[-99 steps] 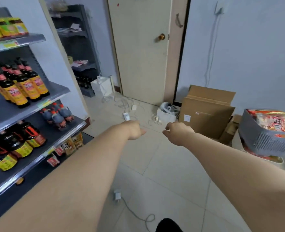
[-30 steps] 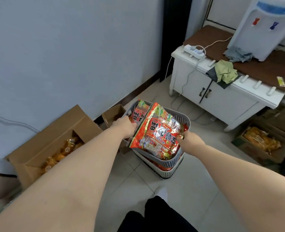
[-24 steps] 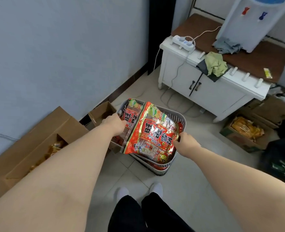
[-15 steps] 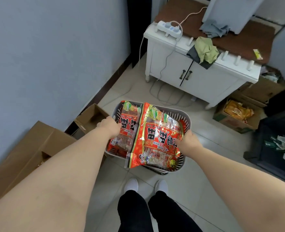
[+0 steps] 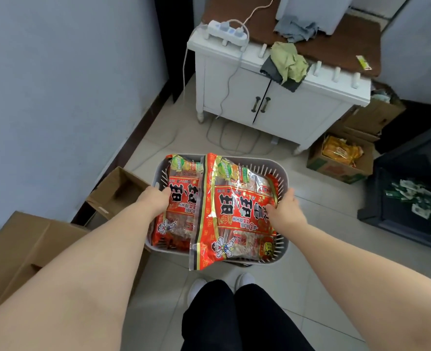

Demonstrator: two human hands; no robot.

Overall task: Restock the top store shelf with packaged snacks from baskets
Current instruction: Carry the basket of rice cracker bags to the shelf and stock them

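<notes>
A grey slotted basket (image 5: 275,171) sits low in front of me, just beyond my feet. Two large red snack bags lie in it: one on the left (image 5: 182,201), and a bigger one (image 5: 237,214) that hangs over the near rim. My left hand (image 5: 153,200) grips the basket's left side, its fingers curled over the rim against the left bag. On the right side, my right hand (image 5: 285,209) grips the rim at the edge of the bigger bag. A second basket under this one is mostly hidden. The store shelf is out of view.
A white cabinet (image 5: 272,107) with a power strip (image 5: 227,29) and cloths stands ahead, its cables trailing on the floor. Open cardboard boxes (image 5: 118,191) lie along the left wall. A box of yellow packets (image 5: 341,155) and a dark crate (image 5: 411,196) are on the right.
I turned from the shelf aisle to the basket and took hold of its two sides. Over the last second the view tipped down and the basket came closer to my feet.
</notes>
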